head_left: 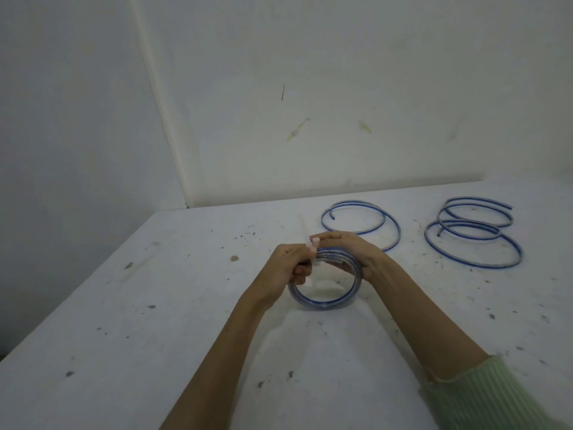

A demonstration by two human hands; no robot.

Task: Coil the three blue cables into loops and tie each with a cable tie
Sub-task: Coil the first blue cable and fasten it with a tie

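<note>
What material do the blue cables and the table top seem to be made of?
The coiled cable held by both hands looks like glossy clear plastic over a blue core, since light shines through it. The table top looks like matt white painted or laminated board, speckled with dark marks; which one is unclear.

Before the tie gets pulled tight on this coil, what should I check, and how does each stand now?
1. Coil wound into stacked loops: ok.
2. Left hand grips the coil's left side: ok.
3. Right hand holds the far side: ok.
4. Cable tie wrapped around the strands: ok.
5. Tie tail through its head: cannot tell, fingers hide it.
6. Other two cables coiled and tied: not ok, both lie loose on the table.
</note>
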